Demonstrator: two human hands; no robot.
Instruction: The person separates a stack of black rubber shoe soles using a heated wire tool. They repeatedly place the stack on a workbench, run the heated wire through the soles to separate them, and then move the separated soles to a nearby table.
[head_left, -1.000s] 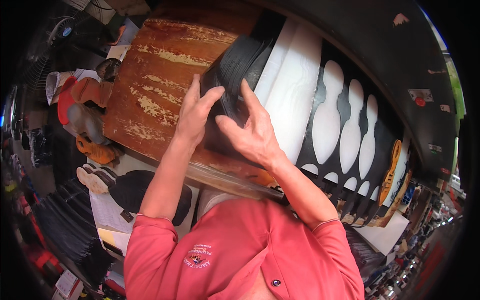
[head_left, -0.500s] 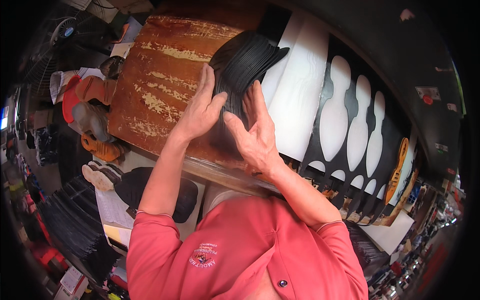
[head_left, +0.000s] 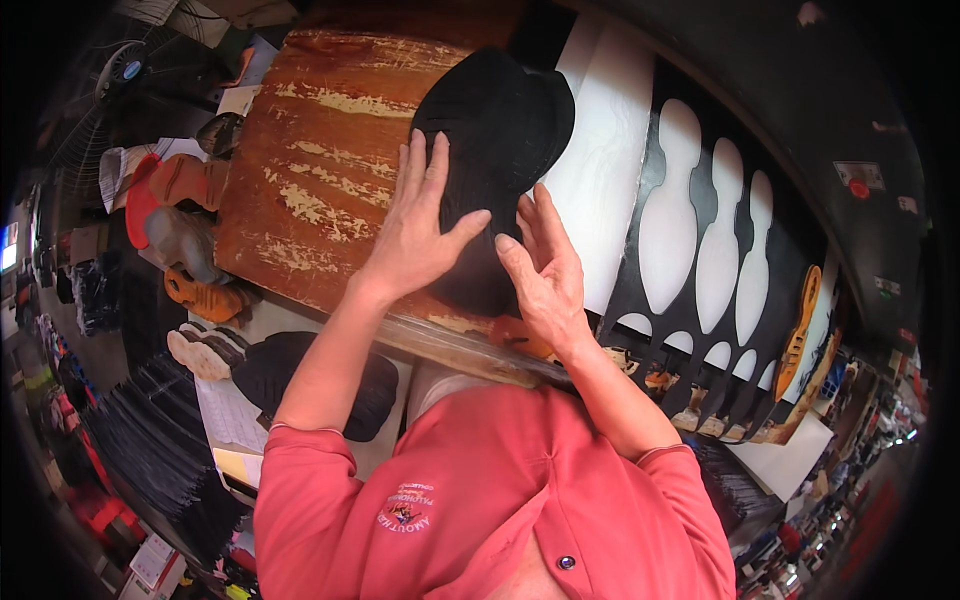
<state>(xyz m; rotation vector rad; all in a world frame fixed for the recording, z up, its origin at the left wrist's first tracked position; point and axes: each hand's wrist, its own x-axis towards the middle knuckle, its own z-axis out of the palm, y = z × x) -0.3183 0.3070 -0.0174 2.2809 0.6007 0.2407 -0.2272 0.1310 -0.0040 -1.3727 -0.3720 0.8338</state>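
Observation:
A stack of thin black sole-shaped pieces (head_left: 490,120) lies on a worn brown board (head_left: 320,200) in front of me. My left hand (head_left: 412,235) rests against its left side, fingers stretched over the top and thumb spread. Along the stack's right edge is my right hand (head_left: 550,280), its thumb and fingers apart. The layers look fairly even, though the right edge juts out at the far end. Part of an orange piece (head_left: 520,337) shows near the board's front edge, beside my right wrist.
To the right lie a white sheet (head_left: 605,180) and a black sheet with white sole-shaped areas (head_left: 668,220), plus an orange sole-shaped piece (head_left: 797,335). At left are shoe forms (head_left: 183,245), a dark bundle (head_left: 320,385), a fan (head_left: 125,75) and piled black strips (head_left: 160,460).
The stack, bent and fanned under my hands before, now lies flatter with its broad end facing up. My right hand has moved right and slightly nearer me; the left fingers have spread.

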